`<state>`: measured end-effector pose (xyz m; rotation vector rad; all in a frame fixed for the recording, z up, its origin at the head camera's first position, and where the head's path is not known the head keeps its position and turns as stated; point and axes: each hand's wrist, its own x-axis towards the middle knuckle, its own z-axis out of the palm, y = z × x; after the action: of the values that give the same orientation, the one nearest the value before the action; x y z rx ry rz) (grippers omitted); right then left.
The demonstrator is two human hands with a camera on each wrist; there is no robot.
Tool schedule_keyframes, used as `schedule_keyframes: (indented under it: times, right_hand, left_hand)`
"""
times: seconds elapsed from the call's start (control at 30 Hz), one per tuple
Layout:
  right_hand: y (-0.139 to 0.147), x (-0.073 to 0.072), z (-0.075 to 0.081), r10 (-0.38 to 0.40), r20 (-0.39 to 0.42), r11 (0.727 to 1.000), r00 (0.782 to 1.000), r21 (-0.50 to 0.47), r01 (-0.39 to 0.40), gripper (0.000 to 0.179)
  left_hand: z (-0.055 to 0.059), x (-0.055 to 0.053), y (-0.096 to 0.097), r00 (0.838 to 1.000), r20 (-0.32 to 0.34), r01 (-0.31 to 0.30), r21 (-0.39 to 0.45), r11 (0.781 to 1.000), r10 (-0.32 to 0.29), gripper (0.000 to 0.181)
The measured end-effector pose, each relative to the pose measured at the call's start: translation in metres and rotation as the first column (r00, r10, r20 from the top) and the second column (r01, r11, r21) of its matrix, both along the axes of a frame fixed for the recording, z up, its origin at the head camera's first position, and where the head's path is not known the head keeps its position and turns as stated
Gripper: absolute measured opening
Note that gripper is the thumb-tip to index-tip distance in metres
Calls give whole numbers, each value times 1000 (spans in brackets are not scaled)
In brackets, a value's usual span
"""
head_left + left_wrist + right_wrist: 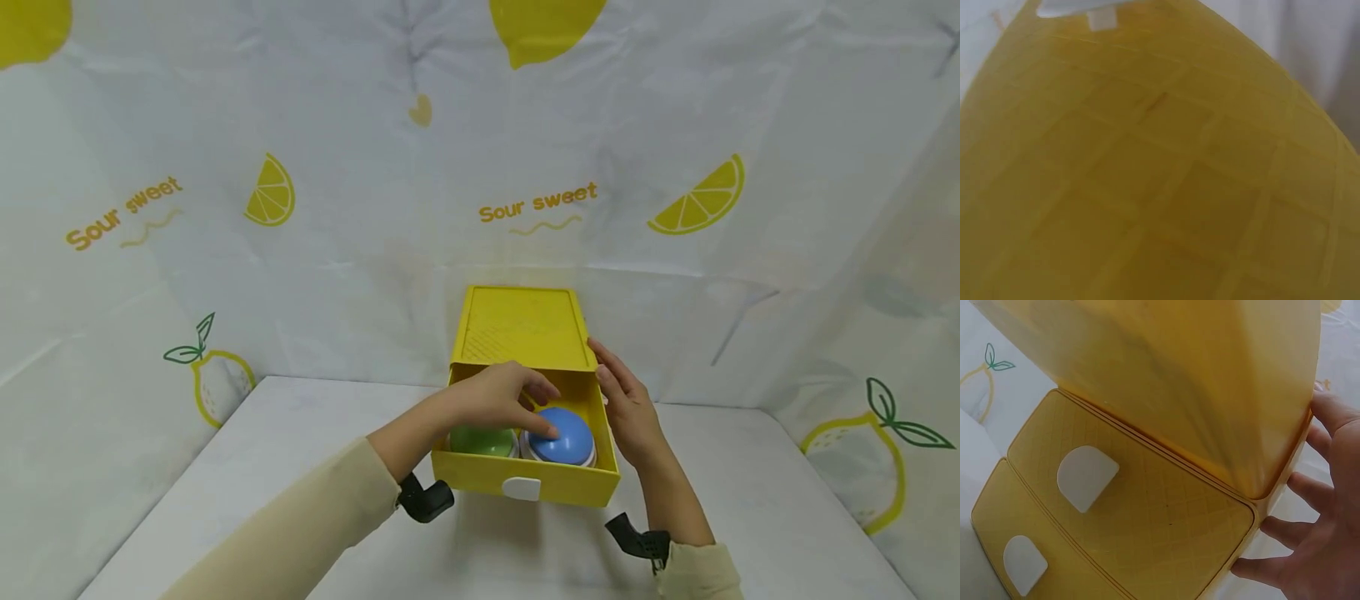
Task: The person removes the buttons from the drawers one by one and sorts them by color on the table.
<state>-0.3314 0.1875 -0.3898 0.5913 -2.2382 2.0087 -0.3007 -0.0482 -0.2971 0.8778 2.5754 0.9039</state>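
Observation:
A small yellow drawer cabinet (525,329) has its top drawer (480,477) pulled out. In this drawer sit a round button with a blue dome and white base (567,442), at the right, and a green-domed one (480,442), at the left. My left hand (498,396) reaches over the drawer, its thumb on the blue dome and its bent fingers above and behind it; the forearm partly covers the green one. My right hand (630,417) rests against the cabinet's right side, its fingers (1272,570) spread along the edge.
Below the pulled-out drawer, two closed drawer fronts (1166,515) carry white handles (1085,478). The cabinet stands on a white table (315,433), close to a white cloth backdrop (360,317) printed with lemons. A drawer front (1166,169) fills the left wrist view.

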Motion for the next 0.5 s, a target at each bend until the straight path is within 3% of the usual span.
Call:
schedule_keyframes:
  times: [0.17,0.37,0.5]
  right_hand:
    - [1,-1,-1,14,-20,1000,1000,-11,-14,53]
    - [1,0,-2,-13,-38,999,999,41,14,52]
    - [1,0,-1,-6,-40,999,999,33,7,52]
  left_hand:
    - [-6,-5,3,1000,26,7,-42,999,-6,65]
    - [-9,-8,5,997,19,75,-107,991,-74,56]
    - [-11,-8,6,997,10,82,-139,987,-81,59]
